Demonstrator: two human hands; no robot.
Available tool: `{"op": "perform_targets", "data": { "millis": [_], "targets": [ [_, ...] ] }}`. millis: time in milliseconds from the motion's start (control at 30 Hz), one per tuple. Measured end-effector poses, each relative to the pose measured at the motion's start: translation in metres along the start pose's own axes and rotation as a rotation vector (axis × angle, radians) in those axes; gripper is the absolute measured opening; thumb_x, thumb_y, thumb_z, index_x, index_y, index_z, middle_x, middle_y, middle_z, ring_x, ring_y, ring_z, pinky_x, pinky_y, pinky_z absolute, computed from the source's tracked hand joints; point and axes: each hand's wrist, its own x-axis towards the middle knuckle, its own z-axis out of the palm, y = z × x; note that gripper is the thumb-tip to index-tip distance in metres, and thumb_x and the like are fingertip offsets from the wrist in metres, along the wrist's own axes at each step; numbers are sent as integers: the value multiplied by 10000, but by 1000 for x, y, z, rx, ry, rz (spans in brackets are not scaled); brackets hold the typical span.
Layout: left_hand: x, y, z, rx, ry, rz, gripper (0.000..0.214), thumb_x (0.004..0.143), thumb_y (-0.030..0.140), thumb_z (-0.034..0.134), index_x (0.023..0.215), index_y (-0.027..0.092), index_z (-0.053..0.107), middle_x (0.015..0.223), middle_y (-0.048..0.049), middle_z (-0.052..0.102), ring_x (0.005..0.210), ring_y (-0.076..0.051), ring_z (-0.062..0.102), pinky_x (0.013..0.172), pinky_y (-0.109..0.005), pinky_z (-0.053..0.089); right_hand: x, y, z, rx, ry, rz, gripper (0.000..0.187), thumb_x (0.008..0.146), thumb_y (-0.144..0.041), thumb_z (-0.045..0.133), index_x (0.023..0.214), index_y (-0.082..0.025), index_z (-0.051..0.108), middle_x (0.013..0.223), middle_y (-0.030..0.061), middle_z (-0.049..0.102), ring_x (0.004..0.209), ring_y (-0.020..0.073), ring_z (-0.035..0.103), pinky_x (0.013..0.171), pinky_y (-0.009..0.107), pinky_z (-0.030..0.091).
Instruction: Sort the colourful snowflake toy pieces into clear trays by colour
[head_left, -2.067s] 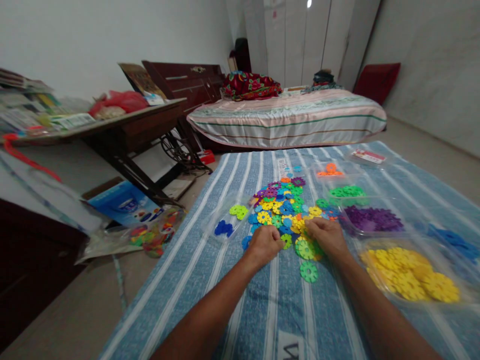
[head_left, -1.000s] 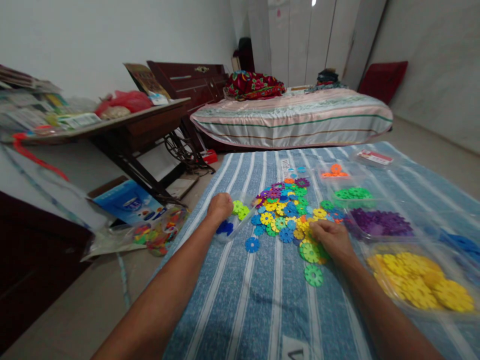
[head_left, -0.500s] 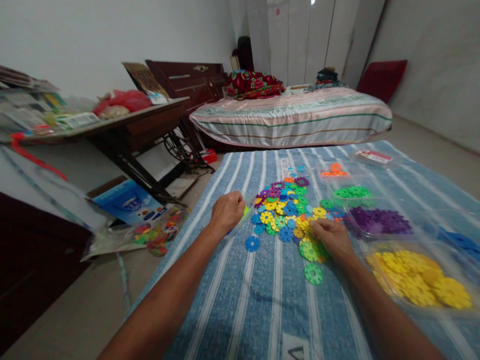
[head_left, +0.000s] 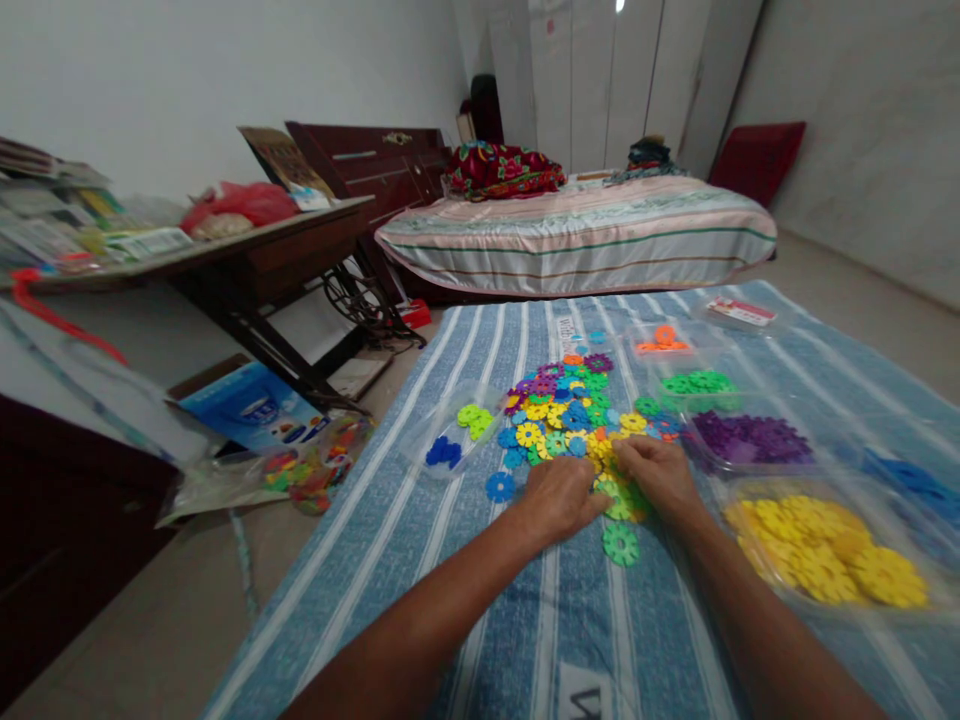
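Observation:
A mixed pile of coloured plastic snowflake discs (head_left: 574,405) lies on a blue striped cloth (head_left: 525,620). My left hand (head_left: 559,497) rests at the pile's near edge with fingers curled down on the discs. My right hand (head_left: 655,470) is beside it, fingers bent over green and yellow discs. What either pinches is hidden. A lone green disc (head_left: 621,544) lies just in front of them and a blue disc (head_left: 499,487) to the left. A clear tray (head_left: 420,450) at the left holds lime and dark blue discs.
Clear trays at the right hold yellow discs (head_left: 821,555), purple discs (head_left: 746,438), green discs (head_left: 694,383) and orange discs (head_left: 660,340). A bed (head_left: 585,235) stands behind the cloth. A wooden table (head_left: 247,250) and a bag of discs (head_left: 311,470) are at the left.
My left hand went out to the left tray with lime and blue discs, then came back to the pile's near edge. My right hand stayed on the green and yellow discs.

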Motion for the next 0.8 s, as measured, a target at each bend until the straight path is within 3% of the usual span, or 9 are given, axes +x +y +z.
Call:
{"op": "perform_targets", "data": {
  "millis": [267, 633, 800],
  "targets": [
    [5, 24, 4, -21, -16, -77, 440, 823, 479, 564, 1124, 167, 639, 1113, -139, 702, 1052, -303, 657, 859, -383, 519, 1, 2, 0, 6, -31, 46, 429, 731, -547, 589, 512, -179, 563, 492, -18, 484, 495, 115, 431, 489, 239, 330],
    [8, 11, 8, -141, -19, -128, 276, 796, 427, 596, 841, 188, 727, 886, -74, 747, 859, -213, 680, 696, -274, 473, 0, -4, -1, 25, -35, 41, 434, 711, -557, 598, 497, -182, 554, 481, -7, 494, 484, 119, 432, 470, 239, 322],
    [7, 8, 3, -122, -39, -134, 291, 820, 416, 565, 847, 180, 732, 881, -76, 746, 845, -204, 671, 676, -265, 450, 1, -6, -1, 12, -32, 51, 412, 702, -541, 592, 505, -180, 566, 482, -7, 500, 489, 121, 441, 478, 241, 328]
  ]
}}
